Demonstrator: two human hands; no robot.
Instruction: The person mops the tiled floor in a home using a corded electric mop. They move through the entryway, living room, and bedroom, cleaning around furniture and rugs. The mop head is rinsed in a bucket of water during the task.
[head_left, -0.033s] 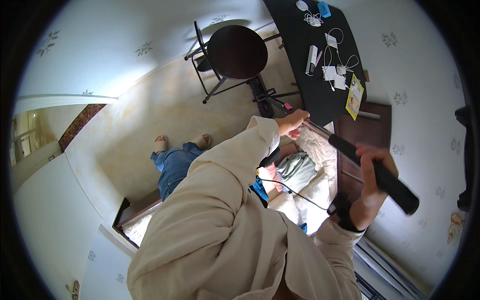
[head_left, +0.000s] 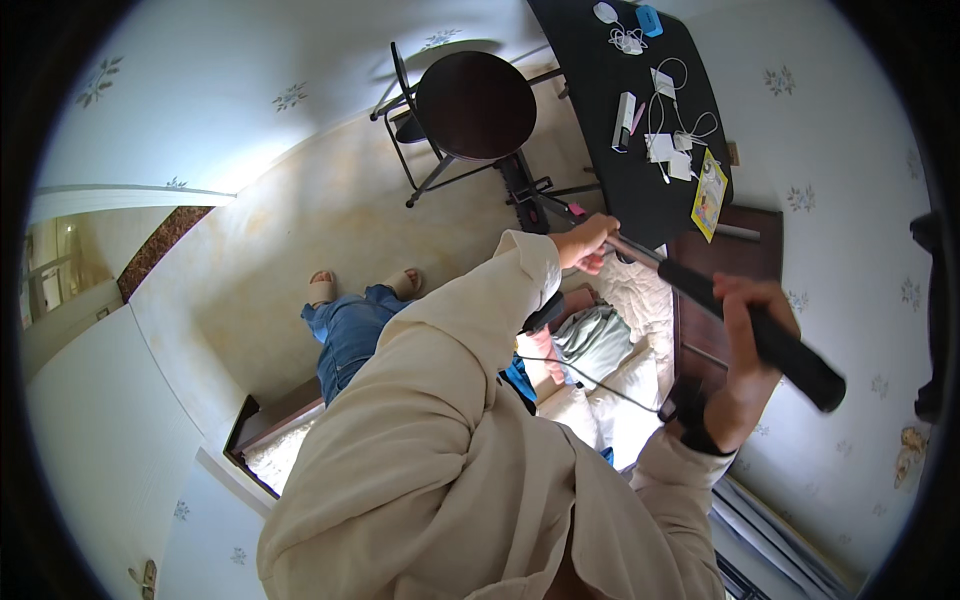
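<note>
Both my hands are closed round a long-handled floor tool [head_left: 637,250] with a metal pole and a thick black grip. My right hand [head_left: 752,325] wraps the black grip [head_left: 795,355], whose end sticks out beyond my fingers. Further down, my left hand [head_left: 588,243] grips the thin metal pole. Past that hand the pole slants toward a long, dark, flat head [head_left: 522,195] on the floor, beside the chair and table legs. What kind of head it is, I cannot make out. A black band [head_left: 692,415] with a cable sits on my right wrist.
A black table [head_left: 620,190] holds white cables, chargers, a small box and a yellow booklet. A dark round-seated chair [head_left: 476,105] stands beside it. Below my arms is a bed with white pillows [head_left: 625,400] and a green garment [head_left: 595,335]. My slippered feet [head_left: 322,287] are left.
The end of the black grip has shifted slightly right and up, with my right hand moving along with it. My left hand has risen very slightly. Both hands keep their hold.
</note>
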